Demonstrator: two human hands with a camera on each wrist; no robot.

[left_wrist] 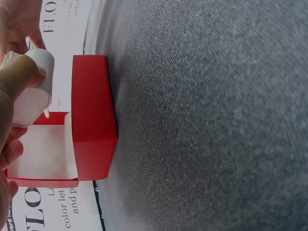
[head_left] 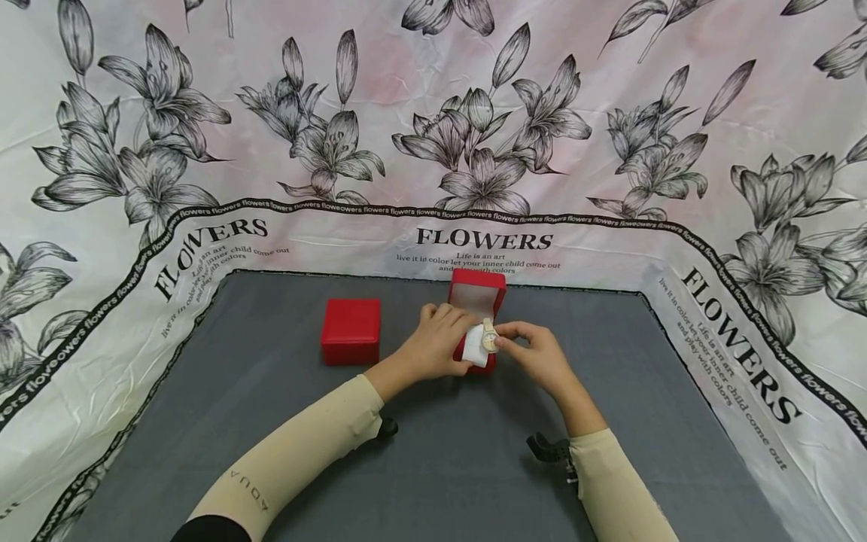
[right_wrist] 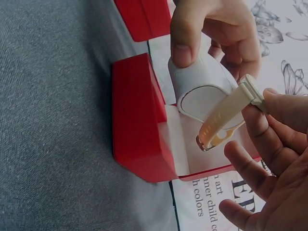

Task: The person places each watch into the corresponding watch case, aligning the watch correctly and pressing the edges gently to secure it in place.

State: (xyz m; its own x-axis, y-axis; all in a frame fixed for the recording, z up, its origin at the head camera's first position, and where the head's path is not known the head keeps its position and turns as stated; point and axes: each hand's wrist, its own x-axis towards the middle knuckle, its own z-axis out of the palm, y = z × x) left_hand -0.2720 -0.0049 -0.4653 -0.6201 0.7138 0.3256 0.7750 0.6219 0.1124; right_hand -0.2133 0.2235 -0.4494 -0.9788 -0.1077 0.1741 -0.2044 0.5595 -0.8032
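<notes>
My left hand (head_left: 436, 342) grips a white watch cushion (right_wrist: 197, 79), thumb pressed on its side, above an open red box (head_left: 479, 280). A wristwatch (head_left: 489, 337) with a cream strap is pinched at its case between the thumb and forefinger of my right hand (head_left: 542, 361). In the right wrist view its strap (right_wrist: 224, 113) is fastened in a loop, overlapping the cushion's end, and the other right fingers are spread. The box's pale-lined lid stands raised at the back. Below the hands, the red box wall (left_wrist: 91, 115) shows in the left wrist view.
A second red box (head_left: 351, 331), lid down, sits left of the open one. Dark grey cloth (head_left: 433, 467) covers the table. A white flower-printed sheet (head_left: 366, 241) borders it at the back and sides.
</notes>
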